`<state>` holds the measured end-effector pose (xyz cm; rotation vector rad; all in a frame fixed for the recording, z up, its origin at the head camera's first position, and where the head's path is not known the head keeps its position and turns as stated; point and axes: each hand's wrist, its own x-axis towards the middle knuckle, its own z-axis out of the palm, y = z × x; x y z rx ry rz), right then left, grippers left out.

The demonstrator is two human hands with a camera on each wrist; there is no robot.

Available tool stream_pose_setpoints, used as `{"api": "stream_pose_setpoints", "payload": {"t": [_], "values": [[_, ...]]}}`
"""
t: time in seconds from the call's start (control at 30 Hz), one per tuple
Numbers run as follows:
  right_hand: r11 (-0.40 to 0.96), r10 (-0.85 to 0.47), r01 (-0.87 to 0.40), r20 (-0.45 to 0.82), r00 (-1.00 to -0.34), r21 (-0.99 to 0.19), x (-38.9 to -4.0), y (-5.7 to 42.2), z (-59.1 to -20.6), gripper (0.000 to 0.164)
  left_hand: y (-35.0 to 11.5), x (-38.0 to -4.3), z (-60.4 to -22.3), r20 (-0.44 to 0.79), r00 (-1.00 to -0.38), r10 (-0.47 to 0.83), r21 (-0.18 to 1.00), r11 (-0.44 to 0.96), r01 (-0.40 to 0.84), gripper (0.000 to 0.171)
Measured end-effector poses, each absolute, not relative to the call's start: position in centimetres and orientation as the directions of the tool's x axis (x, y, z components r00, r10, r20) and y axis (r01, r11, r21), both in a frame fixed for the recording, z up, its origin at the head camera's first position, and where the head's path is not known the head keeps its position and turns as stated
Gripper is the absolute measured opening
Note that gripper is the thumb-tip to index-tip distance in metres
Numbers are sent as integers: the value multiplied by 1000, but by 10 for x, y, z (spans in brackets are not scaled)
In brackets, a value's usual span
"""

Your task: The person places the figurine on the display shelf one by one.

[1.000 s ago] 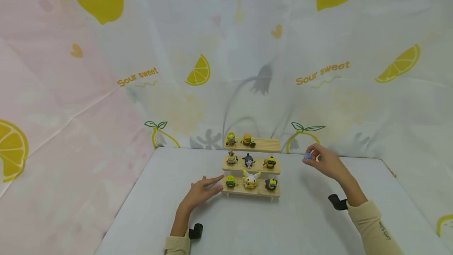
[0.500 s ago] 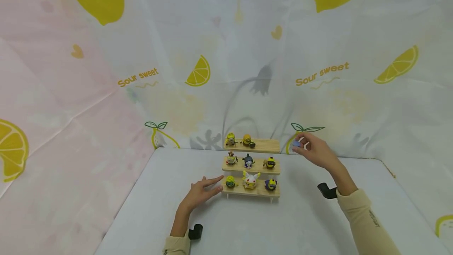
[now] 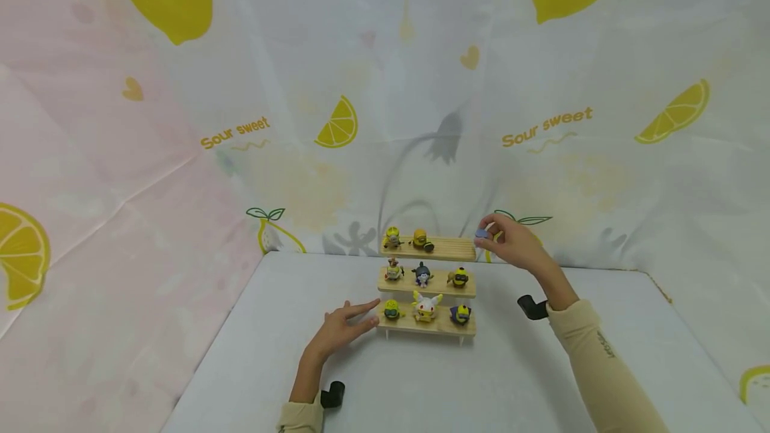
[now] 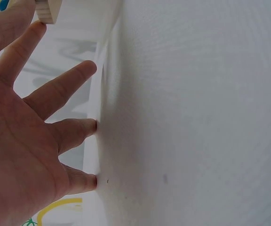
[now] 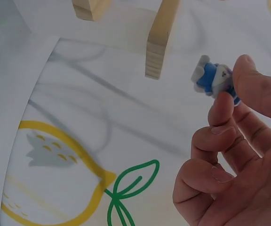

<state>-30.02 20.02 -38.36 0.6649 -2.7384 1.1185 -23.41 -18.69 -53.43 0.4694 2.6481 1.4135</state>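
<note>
Between thumb and forefinger, my right hand pinches a small blue and white figurine, held just off the right end of the top shelf. The three-tier wooden stand carries two yellow figurines at the left of that top shelf. Three more sit on the middle shelf, and three on the bottom shelf, with a white-eared figurine at its centre. My left hand has its fingers spread, a fingertip touching the stand's left end; the left wrist view shows other fingertips against the white cloth.
A white cloth covers the table. Behind it hangs a lemon-print curtain, close to the back of the stand. A pink cloth panel rises on the left.
My right hand has moved left and slightly up with the figurine, from beyond the stand to the top shelf's right end. My left hand stays in place.
</note>
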Motion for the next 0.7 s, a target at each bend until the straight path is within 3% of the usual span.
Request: {"api": "stream_pose_setpoints", "payload": {"t": [0.3, 0.7], "values": [[595, -407, -476, 268, -873, -647, -311, 185, -385, 25, -186, -234, -532, 51, -950, 309, 819, 531, 217, 46], [630, -412, -419, 176, -894, -654, -316, 172, -388, 25, -187, -234, -533, 45, -948, 314, 823, 526, 213, 46]]}}
